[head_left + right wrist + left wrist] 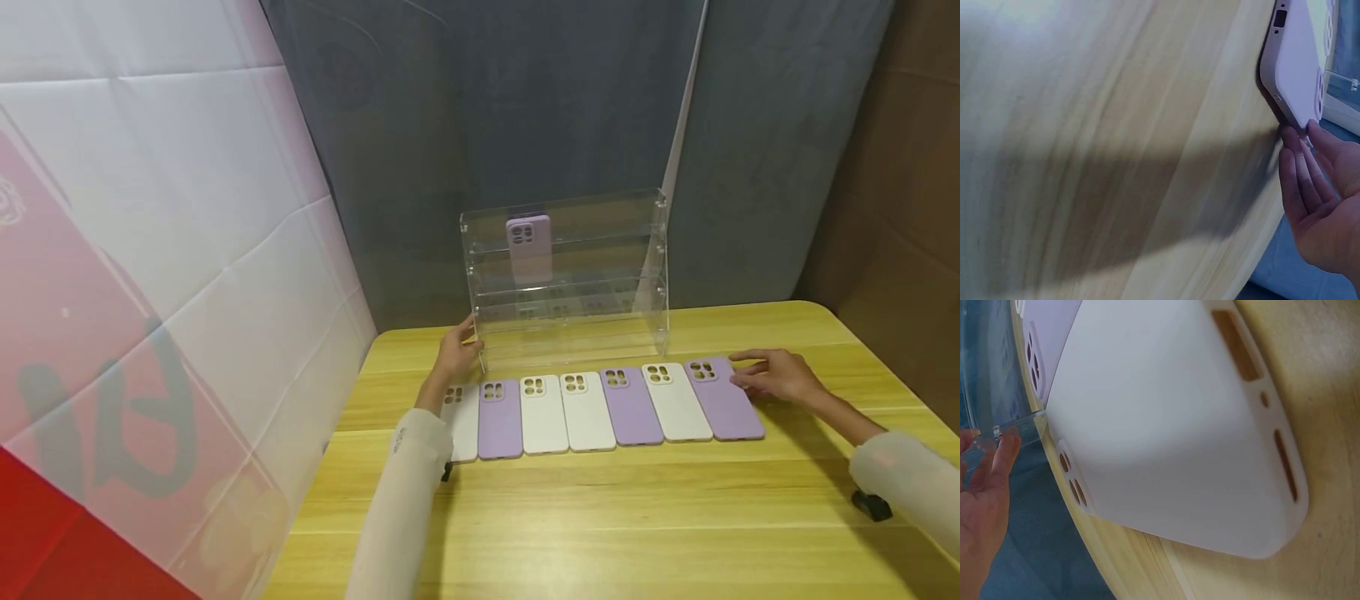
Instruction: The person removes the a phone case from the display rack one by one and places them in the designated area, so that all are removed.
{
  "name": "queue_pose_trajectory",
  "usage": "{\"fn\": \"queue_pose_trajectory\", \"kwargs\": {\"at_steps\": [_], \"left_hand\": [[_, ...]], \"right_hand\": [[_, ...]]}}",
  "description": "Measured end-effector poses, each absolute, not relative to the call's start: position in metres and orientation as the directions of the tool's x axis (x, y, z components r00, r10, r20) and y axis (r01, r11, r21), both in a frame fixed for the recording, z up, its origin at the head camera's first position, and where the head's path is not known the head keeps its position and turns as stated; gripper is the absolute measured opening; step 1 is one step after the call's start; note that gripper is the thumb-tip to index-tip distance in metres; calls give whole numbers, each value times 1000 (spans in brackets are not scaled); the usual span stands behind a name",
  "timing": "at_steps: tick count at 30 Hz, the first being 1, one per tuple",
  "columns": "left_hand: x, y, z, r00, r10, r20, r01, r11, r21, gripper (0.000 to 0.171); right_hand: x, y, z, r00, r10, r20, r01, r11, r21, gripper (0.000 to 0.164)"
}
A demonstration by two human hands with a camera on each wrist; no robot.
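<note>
A clear acrylic display rack point(570, 342) stands toward the back of the table. My left hand point(457, 352) grips its left side panel near the bottom, thumb and fingers on either side of the edge point(1029, 419). In front of the rack lies a row of white and purple phone cases, backs up. At the row's right end, my right hand point(780, 375) pinches the right edge of a purple phone case point(726, 404) between thumb and fingertips point(1288, 134). My left forearm partly covers the leftmost white phone case point(463, 429). Another purple phone case point(531, 258) leans upright on an upper tier.
The yellow wood-grain table point(600, 525) extends in front of the row. A grey curtain point(525, 108) hangs behind the rack, a printed white cloth point(187, 208) along the left and a brown cloth point(892, 192) at the right.
</note>
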State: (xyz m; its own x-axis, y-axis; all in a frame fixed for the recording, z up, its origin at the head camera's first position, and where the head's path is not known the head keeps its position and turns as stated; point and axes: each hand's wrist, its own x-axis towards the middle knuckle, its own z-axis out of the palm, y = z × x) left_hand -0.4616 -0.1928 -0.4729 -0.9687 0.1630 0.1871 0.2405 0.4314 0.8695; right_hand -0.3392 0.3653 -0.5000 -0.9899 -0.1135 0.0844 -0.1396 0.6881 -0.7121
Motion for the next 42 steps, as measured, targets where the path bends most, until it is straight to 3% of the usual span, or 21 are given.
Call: {"fn": "queue_pose_trajectory", "kwargs": {"at_steps": [13,25,42], "left_hand": [[-462,-200,-472,-970,155,186,236,431,871,68],[-462,-202,-474,-970,158,184,234,415,879,68],[-461,-194,-474,-971,157,181,229,382,895,67]], "right_hand": [[-341,361,-492,-969,-121,217,-231,760,-607,46],[-361,343,-462,-913,-204,353,-373,768,-521,37],[-397,302,-412,-911,-222,349,-387,756,-528,41]]}}
